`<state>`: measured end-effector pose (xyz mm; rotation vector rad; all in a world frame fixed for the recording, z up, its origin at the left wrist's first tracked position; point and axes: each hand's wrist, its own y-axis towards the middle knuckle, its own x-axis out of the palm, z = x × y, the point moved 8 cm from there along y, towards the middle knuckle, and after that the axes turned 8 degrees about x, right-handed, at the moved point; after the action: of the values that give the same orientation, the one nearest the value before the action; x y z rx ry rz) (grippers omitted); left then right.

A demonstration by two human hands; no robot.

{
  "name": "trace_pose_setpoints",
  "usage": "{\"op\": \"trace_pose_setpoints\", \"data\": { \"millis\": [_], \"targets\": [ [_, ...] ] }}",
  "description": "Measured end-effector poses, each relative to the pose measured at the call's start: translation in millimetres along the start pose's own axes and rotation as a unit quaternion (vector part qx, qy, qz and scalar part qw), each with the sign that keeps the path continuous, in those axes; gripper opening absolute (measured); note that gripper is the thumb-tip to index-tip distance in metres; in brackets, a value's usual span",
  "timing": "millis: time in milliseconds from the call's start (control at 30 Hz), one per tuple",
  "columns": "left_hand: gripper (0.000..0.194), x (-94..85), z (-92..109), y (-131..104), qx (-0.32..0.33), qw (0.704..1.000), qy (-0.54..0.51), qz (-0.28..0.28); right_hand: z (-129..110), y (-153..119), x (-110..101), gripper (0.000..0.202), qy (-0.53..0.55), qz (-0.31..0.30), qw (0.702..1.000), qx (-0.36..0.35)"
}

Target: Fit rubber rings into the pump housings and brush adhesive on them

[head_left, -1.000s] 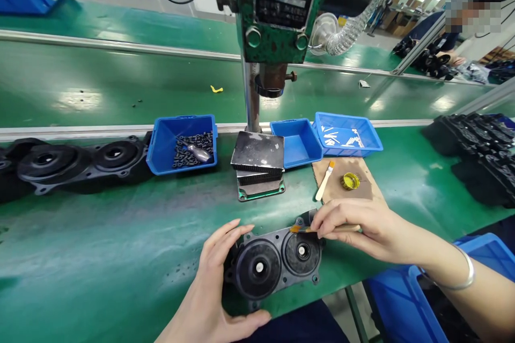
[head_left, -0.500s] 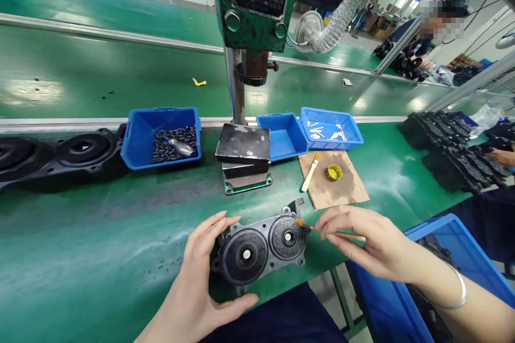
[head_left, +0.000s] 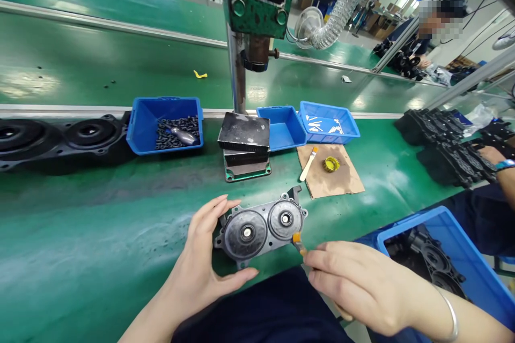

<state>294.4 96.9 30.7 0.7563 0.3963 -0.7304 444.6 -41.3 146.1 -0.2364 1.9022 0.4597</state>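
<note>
A black housing with two round recesses (head_left: pixel 262 246) lies on the green bench in front of me. My left hand (head_left: pixel 201 257) grips its left end, fingers at the far edge and thumb at the near edge. Pinched in my right hand (head_left: pixel 350 278) is a small brush (head_left: pixel 298 244), its orange bristles touching the housing's rim by the smaller recess, at the near right. Most of the brush handle is hidden by the hand. Beyond, a second brush (head_left: pixel 309 164) with a pale handle rests on a stained cardboard sheet (head_left: pixel 346 185) beside a yellow cap (head_left: pixel 331 164).
A green hand press (head_left: pixel 257 16) stands over stacked black blocks (head_left: pixel 244 134). Blue bins (head_left: pixel 139 128) line the back, one with small black parts. More housings (head_left: pixel 84 139) lie at left and right. A blue crate (head_left: pixel 454 230) holds parts at right; another person (head_left: pixel 426 37) works beyond.
My right hand has moved nearer to me, carrying the brush from the far right edge of the smaller recess to its near right edge. My left hand stays on the housing.
</note>
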Motion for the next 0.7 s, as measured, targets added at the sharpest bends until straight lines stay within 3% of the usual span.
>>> {"op": "trace_pose_setpoints", "data": {
  "millis": [133, 367, 700],
  "targets": [
    [0.101, 0.8, 1, 0, 0.005, 1.0, -0.011, 0.002, -13, 7, 5, 0.028, -0.007, 0.017, 0.998, -0.061],
    [0.102, 0.0, 3, 0, 0.025, 1.0, -0.007, 0.007, -20, 15, 7, 0.025, 0.003, 0.1, 0.988, -0.116],
    [0.099, -0.7, 4, 1, 0.014, 1.0, -0.004, -0.001, -15, 9, 7, 0.025, -0.01, 0.069, 0.995, -0.072]
  ]
}}
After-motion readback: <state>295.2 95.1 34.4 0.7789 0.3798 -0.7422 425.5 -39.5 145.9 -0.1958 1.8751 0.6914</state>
